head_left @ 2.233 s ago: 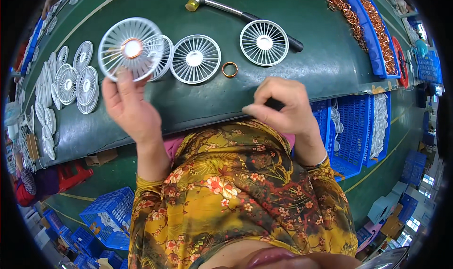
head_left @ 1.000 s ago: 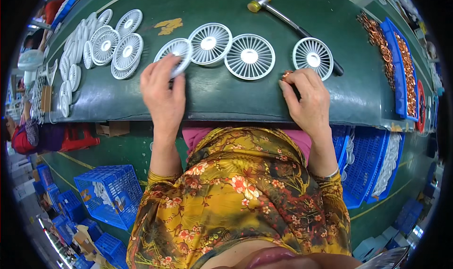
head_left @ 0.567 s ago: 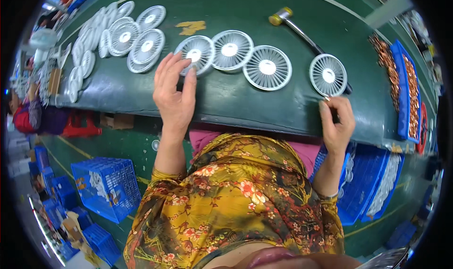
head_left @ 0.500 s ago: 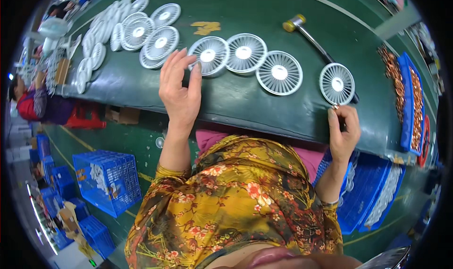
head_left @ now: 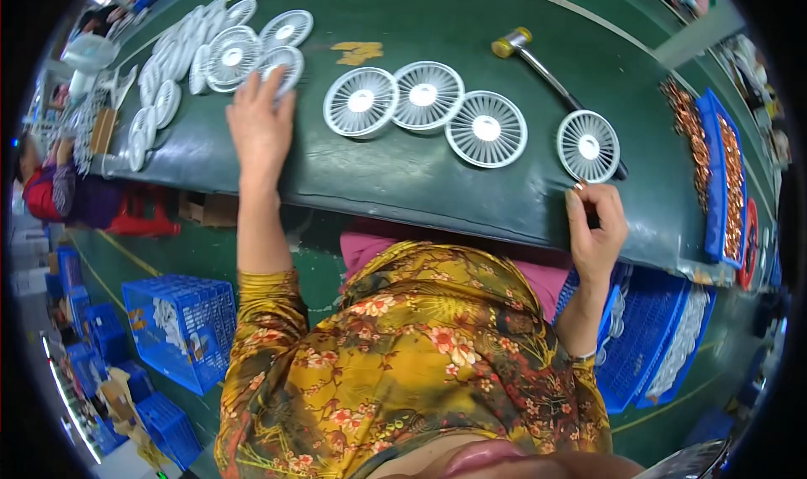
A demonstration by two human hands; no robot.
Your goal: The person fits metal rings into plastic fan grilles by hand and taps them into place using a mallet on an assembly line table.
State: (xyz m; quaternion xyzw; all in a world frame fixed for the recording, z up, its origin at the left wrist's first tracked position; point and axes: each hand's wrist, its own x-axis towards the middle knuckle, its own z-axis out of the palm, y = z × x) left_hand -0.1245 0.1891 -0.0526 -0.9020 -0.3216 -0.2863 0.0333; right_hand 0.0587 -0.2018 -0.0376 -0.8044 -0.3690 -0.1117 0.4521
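Note:
My left hand (head_left: 262, 134) reaches to a white slotted round disc, like a fan grille (head_left: 286, 63), at the left of the green table. Its fingers are apart and overlap the disc's near edge; whether they touch it is unclear. My right hand (head_left: 601, 227) pinches a small copper-coloured metal piece (head_left: 580, 185) between thumb and forefinger. That piece is just below a single white disc (head_left: 578, 166), which lies over the handle of a hammer (head_left: 545, 71). Between my hands lie three more discs: a left one (head_left: 361, 101), a middle one (head_left: 428, 96) and a right one (head_left: 486, 129).
Many discs (head_left: 172, 54) are heaped at the far left. Copper pieces fill a blue tray (head_left: 711, 176) at the right, with a loose pile (head_left: 691, 130) beside it. Blue crates (head_left: 189, 332) stand on the floor. Another person (head_left: 63, 193) sits at left.
My left hand has moved left, from the leftmost of the three discs to the discs by the heap. My right hand keeps its pinch on the copper piece below the single disc.

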